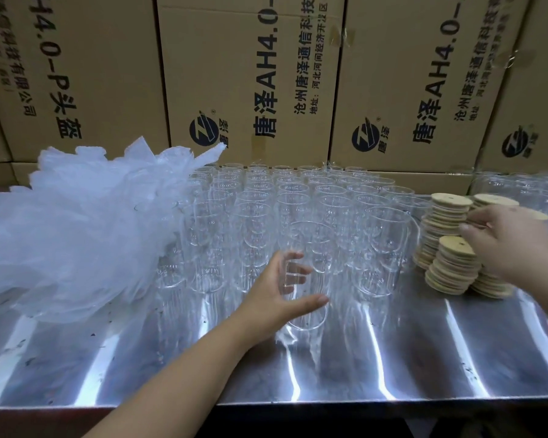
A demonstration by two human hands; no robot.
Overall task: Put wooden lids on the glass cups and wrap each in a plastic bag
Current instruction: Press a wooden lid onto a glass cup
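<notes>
My left hand [274, 294] grips a clear glass cup [318, 245] at the front of a large group of glass cups [298, 191]. Its thumb lies across the near side and its fingers show through the glass. The cup stands upright with no lid on it. Stacks of round wooden lids [453, 267] stand to the right of the cups. My right hand [513, 245], blurred, is over the lid stacks with thumb and fingers spread, and I see nothing held in it. A heap of clear plastic bags [76, 229] lies at the left.
Everything stands on a shiny metal table [393, 358] whose front edge runs close to me. Tall cardboard boxes [250, 74] form a wall right behind the cups. More glassware [519, 188] sits at the far right behind the lids.
</notes>
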